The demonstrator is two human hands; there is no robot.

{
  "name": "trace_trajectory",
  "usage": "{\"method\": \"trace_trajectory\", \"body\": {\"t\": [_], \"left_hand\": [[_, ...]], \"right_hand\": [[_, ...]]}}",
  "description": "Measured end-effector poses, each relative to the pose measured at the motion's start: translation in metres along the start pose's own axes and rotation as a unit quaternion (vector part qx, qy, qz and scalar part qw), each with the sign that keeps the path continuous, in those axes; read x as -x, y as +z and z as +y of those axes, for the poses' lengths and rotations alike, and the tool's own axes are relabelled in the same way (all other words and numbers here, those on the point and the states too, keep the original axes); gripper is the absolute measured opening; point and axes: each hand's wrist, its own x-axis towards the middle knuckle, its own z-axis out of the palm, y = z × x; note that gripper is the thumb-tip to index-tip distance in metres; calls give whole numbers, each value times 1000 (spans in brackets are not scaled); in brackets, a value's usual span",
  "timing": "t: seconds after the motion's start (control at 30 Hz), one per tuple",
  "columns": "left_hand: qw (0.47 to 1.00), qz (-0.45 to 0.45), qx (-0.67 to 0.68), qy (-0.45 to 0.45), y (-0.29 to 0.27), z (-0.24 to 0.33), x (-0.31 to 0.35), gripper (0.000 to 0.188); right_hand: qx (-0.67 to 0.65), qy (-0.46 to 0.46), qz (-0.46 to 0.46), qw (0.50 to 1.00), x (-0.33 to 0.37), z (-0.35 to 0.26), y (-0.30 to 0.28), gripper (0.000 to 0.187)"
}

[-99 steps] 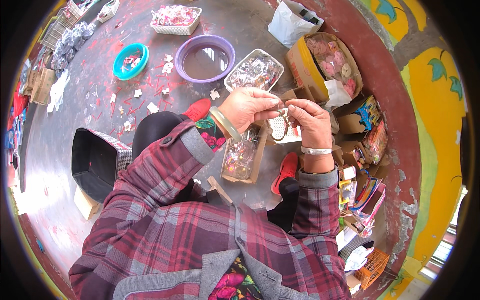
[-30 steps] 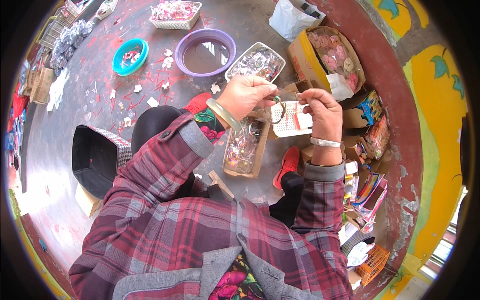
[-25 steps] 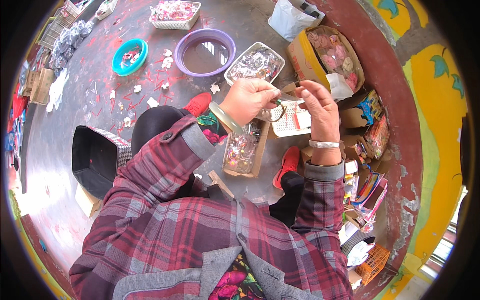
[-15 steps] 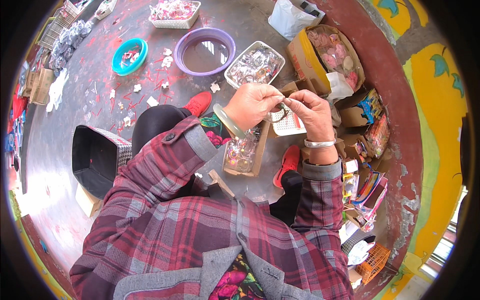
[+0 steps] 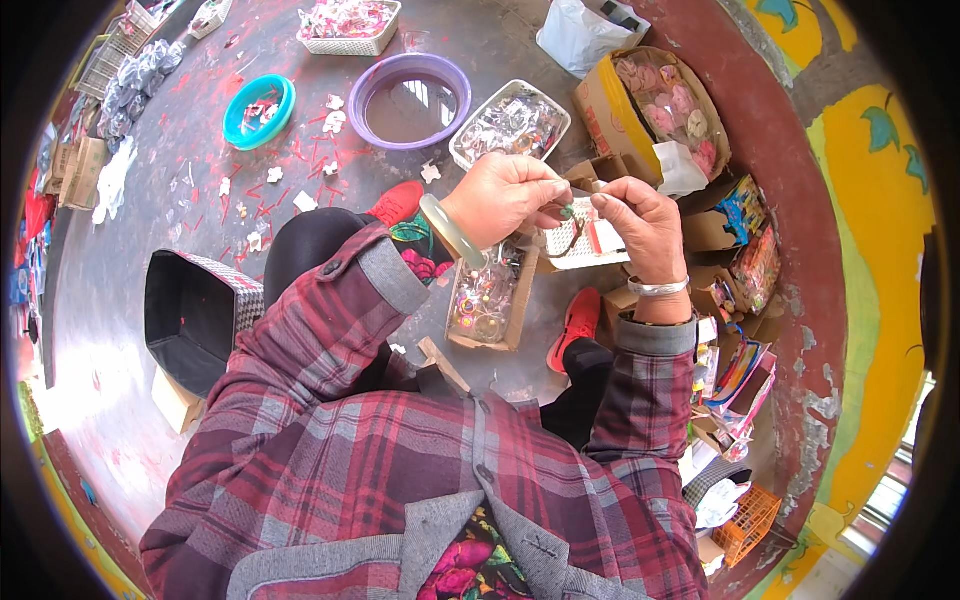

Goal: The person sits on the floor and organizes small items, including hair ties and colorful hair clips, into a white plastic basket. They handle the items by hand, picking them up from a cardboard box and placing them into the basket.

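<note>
My left hand (image 5: 505, 200), with a pale bangle at its wrist, has thumb and fingers pinched together. From them hangs a thin dark looped band (image 5: 577, 238) with a bit of green at its top; its exact kind is too small to tell. My right hand (image 5: 645, 228), wearing a silver bangle, is a short gap away, its thumb and forefinger pressed together. Whatever is between its fingertips cannot be made out. Below the hands is a white perforated basket (image 5: 590, 257) with something red and white in it. A cardboard box (image 5: 522, 300) of small packaged trinkets lies nearer me.
A purple basin (image 5: 463, 105) of water, a teal basin (image 5: 286, 105) and a white basket (image 5: 562, 130) of small wrapped pieces stand ahead. Cartons of goods, one yellow (image 5: 598, 98), line the right wall. A black-lined bin (image 5: 195, 320) lies to my left. Scraps litter the floor.
My hands have drawn apart; the right has moved to the right and slightly down. The dark band now hangs from my left hand below the gap.
</note>
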Motion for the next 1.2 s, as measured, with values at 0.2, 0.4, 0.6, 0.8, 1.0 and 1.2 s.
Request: {"method": "trace_trajectory", "body": {"t": [0.2,0.4,0.6,0.8,1.0,1.2], "left_hand": [[999,-3,20,-30,-7,1,-3,20],[999,-12,48,16,-15,-5,-6,20],[999,-22,26,24,-8,-9,-8,22],[1000,-26,-4,-12,-1,10,-2,21],[979,-77,-168,83,-9,-8,-8,22],[980,-81,-176,55,-10,-11,-9,18]], "right_hand": [[-53,7,28,998,1,2,-10,9],[-130,34,84,987,0,1,-19,11],[-160,47,16,986,2,2,9,13],[-122,40,24,991,3,1,3,12],[51,-100,-36,993,4,-8,9,10],[51,-108,-41,992,7,-11,9,8]]}}
